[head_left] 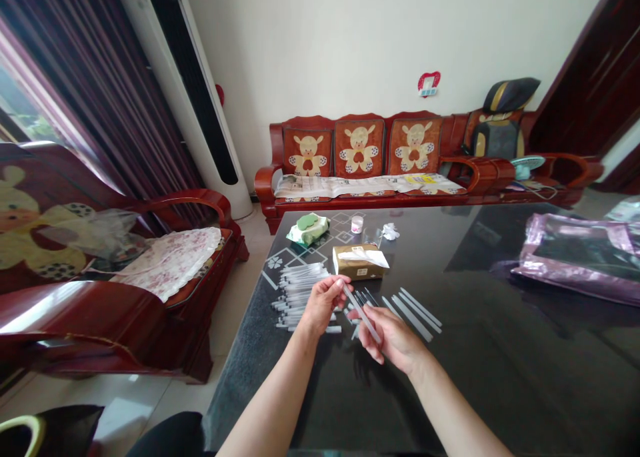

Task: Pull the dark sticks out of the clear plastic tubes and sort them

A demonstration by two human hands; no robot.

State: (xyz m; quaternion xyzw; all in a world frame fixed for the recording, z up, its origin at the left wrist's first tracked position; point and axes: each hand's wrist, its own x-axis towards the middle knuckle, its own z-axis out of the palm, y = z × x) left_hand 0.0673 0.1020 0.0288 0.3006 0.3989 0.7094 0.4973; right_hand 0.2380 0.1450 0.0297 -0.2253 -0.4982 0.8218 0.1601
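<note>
Over the dark table, a slim translucent white tube (361, 313) is held slantwise between both hands. My left hand (325, 301) pinches its upper end. Lower down, my right hand (387, 337) has its fingers closed around the tube. A thick pile of similar tubes (303, 290), some with dark ends, lies to the left of my left hand. Just beyond my right hand, several thin dark-tipped sticks (367, 297) are partly hidden by the fingers. To the right, several loose white tubes (413, 313) lie side by side on the tabletop.
A tissue pack (357, 269) lies behind the hands, with green wet wipes (309, 229), a small round tub (357, 225) and crumpled tissue (391, 231) farther back. A purple-edged plastic bag (575, 263) rests at right on the table (480, 363). Wooden sofas (200, 337) stand around.
</note>
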